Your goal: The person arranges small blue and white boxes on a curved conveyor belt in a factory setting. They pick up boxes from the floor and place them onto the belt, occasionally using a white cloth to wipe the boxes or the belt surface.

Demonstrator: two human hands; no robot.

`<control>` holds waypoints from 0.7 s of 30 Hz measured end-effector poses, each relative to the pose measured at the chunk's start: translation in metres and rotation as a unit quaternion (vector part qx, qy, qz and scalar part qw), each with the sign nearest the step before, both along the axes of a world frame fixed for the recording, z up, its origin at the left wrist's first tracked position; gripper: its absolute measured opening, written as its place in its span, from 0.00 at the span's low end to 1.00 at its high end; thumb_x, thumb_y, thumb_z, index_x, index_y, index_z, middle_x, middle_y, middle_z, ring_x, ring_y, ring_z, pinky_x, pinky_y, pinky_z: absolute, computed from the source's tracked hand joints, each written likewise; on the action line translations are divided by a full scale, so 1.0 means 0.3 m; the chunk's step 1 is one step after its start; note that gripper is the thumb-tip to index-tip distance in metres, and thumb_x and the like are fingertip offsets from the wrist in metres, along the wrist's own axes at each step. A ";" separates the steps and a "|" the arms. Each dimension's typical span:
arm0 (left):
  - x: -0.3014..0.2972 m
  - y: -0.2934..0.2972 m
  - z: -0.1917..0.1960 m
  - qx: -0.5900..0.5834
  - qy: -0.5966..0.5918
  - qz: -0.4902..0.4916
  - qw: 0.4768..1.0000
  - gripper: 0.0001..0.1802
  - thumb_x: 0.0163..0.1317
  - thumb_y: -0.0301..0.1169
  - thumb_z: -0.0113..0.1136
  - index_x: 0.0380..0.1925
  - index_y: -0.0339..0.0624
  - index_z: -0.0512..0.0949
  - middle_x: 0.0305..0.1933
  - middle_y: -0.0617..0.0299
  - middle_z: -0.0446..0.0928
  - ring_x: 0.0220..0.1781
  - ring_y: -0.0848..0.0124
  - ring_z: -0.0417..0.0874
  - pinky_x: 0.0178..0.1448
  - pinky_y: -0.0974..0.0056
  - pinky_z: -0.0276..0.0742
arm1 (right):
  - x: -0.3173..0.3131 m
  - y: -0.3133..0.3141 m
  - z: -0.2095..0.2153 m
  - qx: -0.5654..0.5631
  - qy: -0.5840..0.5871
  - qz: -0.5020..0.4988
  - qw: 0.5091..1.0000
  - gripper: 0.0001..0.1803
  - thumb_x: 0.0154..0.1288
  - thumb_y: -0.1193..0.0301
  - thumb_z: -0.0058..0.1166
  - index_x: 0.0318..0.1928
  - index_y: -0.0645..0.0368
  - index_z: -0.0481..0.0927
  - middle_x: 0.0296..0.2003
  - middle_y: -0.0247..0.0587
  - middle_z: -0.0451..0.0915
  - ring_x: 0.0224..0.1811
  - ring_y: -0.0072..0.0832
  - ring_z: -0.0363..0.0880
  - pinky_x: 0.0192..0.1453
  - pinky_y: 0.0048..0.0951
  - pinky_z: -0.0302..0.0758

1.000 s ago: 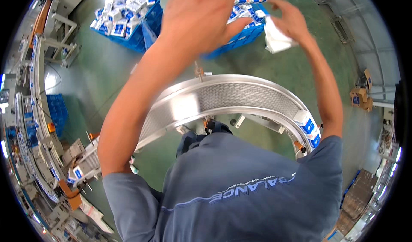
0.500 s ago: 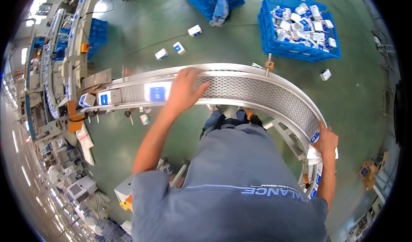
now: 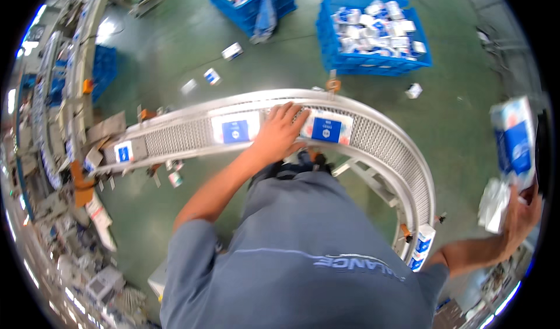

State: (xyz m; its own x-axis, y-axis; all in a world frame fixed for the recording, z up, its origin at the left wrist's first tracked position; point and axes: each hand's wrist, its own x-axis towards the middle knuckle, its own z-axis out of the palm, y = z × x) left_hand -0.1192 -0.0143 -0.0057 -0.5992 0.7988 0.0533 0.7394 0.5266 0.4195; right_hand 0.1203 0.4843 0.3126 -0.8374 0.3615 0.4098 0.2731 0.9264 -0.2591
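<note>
My left hand (image 3: 278, 132) lies over the curved conveyor belt, fingers stretched and slightly apart. Its fingertips touch or nearly touch the left end of a white pack with a blue panel (image 3: 326, 129). Left of this hand, a similar pack (image 3: 235, 128) sits on the belt, close to the wrist. Far out at the right edge, beyond the conveyor, my right hand (image 3: 521, 215) is closed on the lower end of a white-and-blue pack (image 3: 515, 139). A crumpled white wrapped item (image 3: 494, 205) is against that hand; whether it is gripped too is unclear.
Another pack (image 3: 123, 152) is at the conveyor's left end. More packs (image 3: 421, 247) stand on its lower right stretch. A blue crate (image 3: 373, 67) full of packs stands beyond the rail, beside another blue crate (image 3: 248, 11). Several loose packs (image 3: 232, 51) lie on the floor.
My right hand has swung from the belt's right bend outward to the right, now holding a pack. A pack now lies right of my left hand, where bare belt showed. The view has shifted.
</note>
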 end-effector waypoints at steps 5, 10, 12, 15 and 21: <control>0.135 -0.001 0.071 0.143 -0.144 0.055 0.978 0.36 0.61 0.37 0.75 0.67 0.40 0.74 0.68 0.46 0.75 0.70 0.45 0.75 0.73 0.47 0.72 | -0.487 -0.042 -0.162 0.018 0.093 -0.100 0.991 0.28 0.67 0.71 0.69 0.67 0.56 0.83 0.52 0.42 0.86 0.51 0.27 0.82 0.54 0.34 0.79; 0.242 -0.091 0.181 0.175 -0.206 0.205 0.941 0.28 0.67 0.36 0.71 0.65 0.41 0.77 0.63 0.47 0.80 0.65 0.46 0.80 0.70 0.49 0.76 | -0.845 -0.161 -0.842 -0.209 0.061 0.249 0.944 0.18 0.65 0.84 0.62 0.55 0.61 0.88 0.51 0.43 0.87 0.48 0.28 0.85 0.51 0.29 0.79; 0.335 -0.149 0.244 0.240 -0.182 0.255 0.919 0.26 0.68 0.36 0.70 0.63 0.40 0.79 0.62 0.49 0.81 0.63 0.49 0.83 0.68 0.50 0.78 | -0.801 -0.533 -0.831 -0.384 -0.093 0.254 0.883 0.25 0.60 0.90 0.53 0.55 0.59 0.89 0.50 0.37 0.89 0.34 0.18 0.78 0.37 0.20 0.73; 0.440 -0.275 0.464 0.369 -0.079 0.348 0.858 0.21 0.66 0.33 0.71 0.57 0.38 0.83 0.57 0.46 0.84 0.57 0.53 0.87 0.61 0.56 0.82 | -0.729 -0.885 -0.821 -0.433 -0.193 0.435 0.766 0.30 0.50 0.90 0.54 0.54 0.57 0.90 0.44 0.32 0.88 0.29 0.13 0.69 0.33 0.19 0.68; 0.609 -0.648 0.977 0.509 0.399 0.249 0.721 0.22 0.79 0.45 0.59 0.54 0.34 0.76 0.48 0.43 0.81 0.48 0.52 0.87 0.50 0.45 0.89 | -0.608 -1.277 -0.802 -0.467 -0.286 0.486 0.681 0.28 0.53 0.89 0.57 0.56 0.61 0.88 0.45 0.36 0.90 0.28 0.09 0.68 0.31 0.16 0.68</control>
State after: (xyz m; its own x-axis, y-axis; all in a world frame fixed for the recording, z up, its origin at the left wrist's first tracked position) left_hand 0.0634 -0.2087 0.2874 -0.2530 -0.1999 0.9466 0.7850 0.5294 0.3216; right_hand -0.0619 0.1013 0.0721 -0.7931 -0.5987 -0.1122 -0.0485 0.2457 -0.9681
